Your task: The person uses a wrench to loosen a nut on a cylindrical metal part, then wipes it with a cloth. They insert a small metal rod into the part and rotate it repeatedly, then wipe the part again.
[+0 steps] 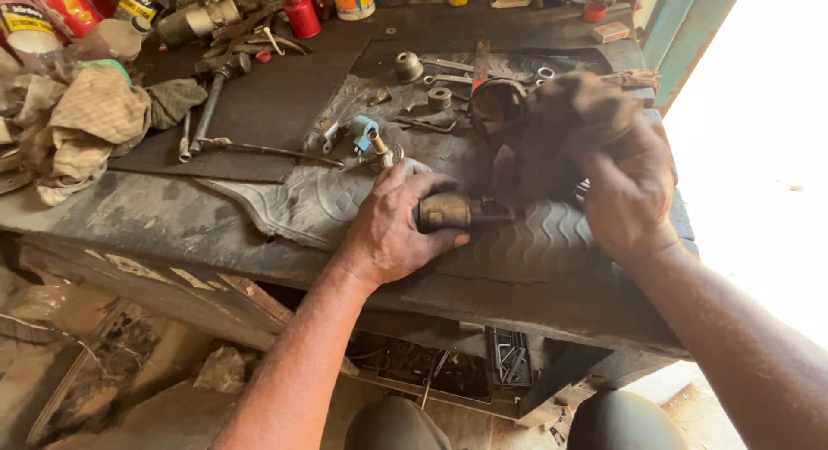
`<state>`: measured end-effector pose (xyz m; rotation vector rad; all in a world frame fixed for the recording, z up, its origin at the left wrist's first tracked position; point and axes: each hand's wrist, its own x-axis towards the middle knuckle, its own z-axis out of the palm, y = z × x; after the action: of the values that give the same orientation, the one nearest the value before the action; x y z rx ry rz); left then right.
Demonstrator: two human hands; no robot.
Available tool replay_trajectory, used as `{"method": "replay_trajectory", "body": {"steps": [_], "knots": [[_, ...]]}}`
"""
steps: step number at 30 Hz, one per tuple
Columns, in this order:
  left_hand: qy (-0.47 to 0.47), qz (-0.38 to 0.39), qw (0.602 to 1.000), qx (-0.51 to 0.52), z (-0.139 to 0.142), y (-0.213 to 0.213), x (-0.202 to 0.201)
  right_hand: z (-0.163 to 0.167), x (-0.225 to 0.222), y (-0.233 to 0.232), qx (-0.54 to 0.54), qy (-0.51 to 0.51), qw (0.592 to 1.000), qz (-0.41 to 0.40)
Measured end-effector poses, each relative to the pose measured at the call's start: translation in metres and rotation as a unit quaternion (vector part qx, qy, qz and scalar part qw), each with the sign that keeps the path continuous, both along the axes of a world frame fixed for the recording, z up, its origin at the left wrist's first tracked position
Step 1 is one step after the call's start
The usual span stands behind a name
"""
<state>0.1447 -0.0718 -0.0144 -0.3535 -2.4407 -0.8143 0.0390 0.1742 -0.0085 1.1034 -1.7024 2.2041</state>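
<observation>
Left hand gripping brass cylinder, right hand w/ rag

both hands closed, fingers curled

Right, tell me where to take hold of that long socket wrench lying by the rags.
Grip the socket wrench around the bare middle of its straight shaft, coming from above. It lies flat on the workbench, thick head at the far end, with both hands busy elsewhere.
</observation>
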Motion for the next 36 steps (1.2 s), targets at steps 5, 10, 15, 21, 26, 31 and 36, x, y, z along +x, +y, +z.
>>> {"method": "replay_trajectory", "body": {"steps": [5,10,15,21,26,31,36], "knots": [[-0.002,-0.025,1.000,0.015,-0.004,-0.001,-0.002,0.006,0.032,-0.015,0.425,0.232,0.870,-0.093],[-0.025,0.014,1.000,0.012,-0.011,-0.002,-0.007,0.020,0.060,-0.032,0.523,0.389,0.741,-0.162],[-0.014,-0.011,1.000,-0.004,-0.012,-0.003,-0.008,0.065,0.061,-0.054,0.691,0.202,0.687,-0.102],[0.004,-0.011,1.000,0.002,-0.013,-0.002,-0.005,0.056,0.065,-0.052,0.698,0.309,0.636,-0.112],[-0.016,-0.042,0.997,0.059,-0.009,-0.003,-0.004,0.006,0.092,-0.020,0.526,0.434,0.715,-0.153],[-0.033,-0.032,0.998,0.053,-0.002,-0.002,-0.003,0.008,0.092,-0.030,0.642,0.338,0.676,-0.126],[0.000,-0.056,0.997,0.052,-0.005,-0.005,-0.002,0.035,0.087,-0.044,0.692,0.235,0.677,-0.087]]}}
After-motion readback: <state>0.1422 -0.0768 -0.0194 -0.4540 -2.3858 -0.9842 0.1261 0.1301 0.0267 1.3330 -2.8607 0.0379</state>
